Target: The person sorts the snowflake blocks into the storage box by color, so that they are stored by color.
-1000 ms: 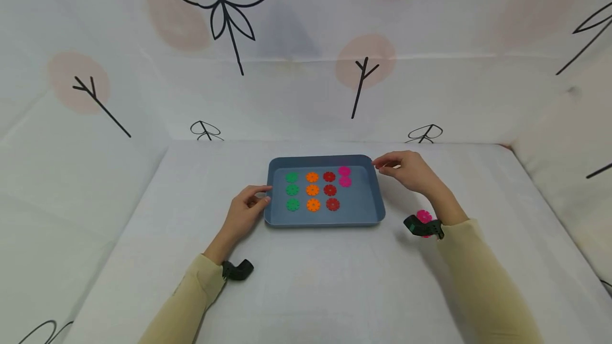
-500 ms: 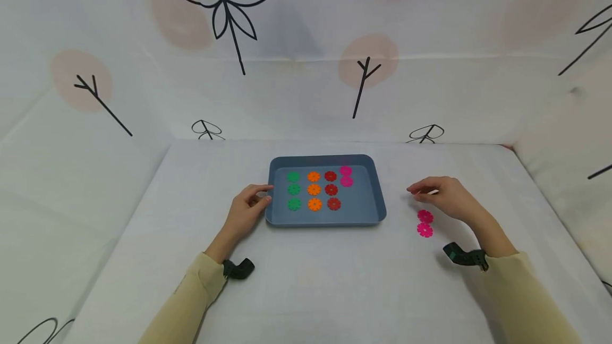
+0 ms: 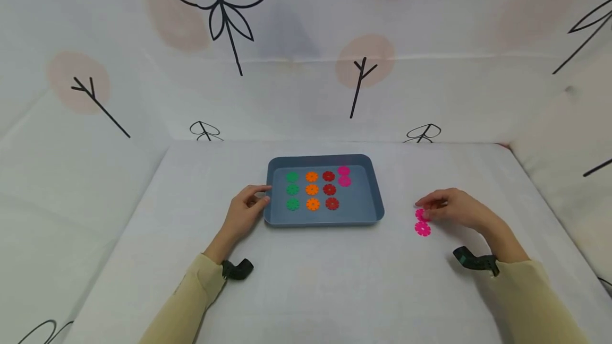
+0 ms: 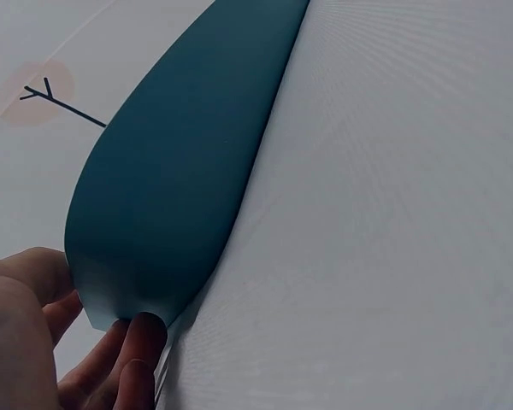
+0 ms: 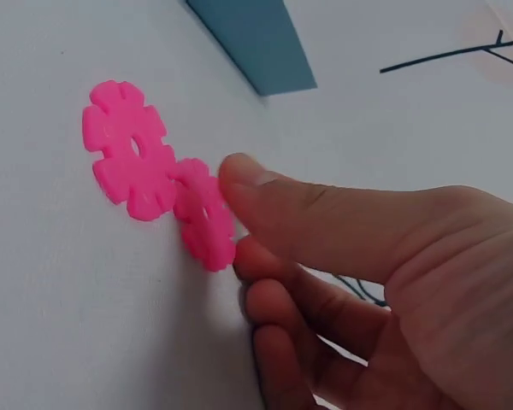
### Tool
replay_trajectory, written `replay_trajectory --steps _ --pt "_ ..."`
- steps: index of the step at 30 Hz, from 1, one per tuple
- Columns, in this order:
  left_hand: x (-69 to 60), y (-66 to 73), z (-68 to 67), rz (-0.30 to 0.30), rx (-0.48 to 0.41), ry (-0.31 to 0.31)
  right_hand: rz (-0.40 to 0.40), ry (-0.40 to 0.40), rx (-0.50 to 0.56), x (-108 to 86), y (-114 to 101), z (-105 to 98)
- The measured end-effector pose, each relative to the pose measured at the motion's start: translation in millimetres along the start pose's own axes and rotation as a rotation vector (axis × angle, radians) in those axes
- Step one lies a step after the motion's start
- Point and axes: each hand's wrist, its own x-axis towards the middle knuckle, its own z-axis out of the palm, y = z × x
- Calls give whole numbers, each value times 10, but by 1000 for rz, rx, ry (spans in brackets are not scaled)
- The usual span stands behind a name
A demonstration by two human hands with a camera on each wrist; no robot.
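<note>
In the head view my left hand is at the left end of a shallow blue-grey tray. The left wrist view shows its fingers holding the tray's outer end wall. Right of the tray, my right hand pinches a pink notched interlocking disc between thumb and fingers. That disc is tilted, partly covered by the thumb. A second pink disc lies flat on the cloth beside it.
In the tray lie columns of green discs, orange discs and red discs. Two pink discs sit at its upper right. White cloth covers the table; a patterned cloth wall stands behind.
My right hand has moved away from the tray's upper right corner, right and towards me, to the loose pink discs, and now pinches one. The left hand stays at the tray.
</note>
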Motion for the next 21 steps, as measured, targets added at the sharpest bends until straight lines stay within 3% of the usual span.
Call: replay_trajectory --steps 14,21 --pt "-4 -5 0 -6 23 -5 -19 -66 -58 58 -8 -32" --pt "4 -4 -4 -5 21 -4 -24 -46 -55 69 7 -11"
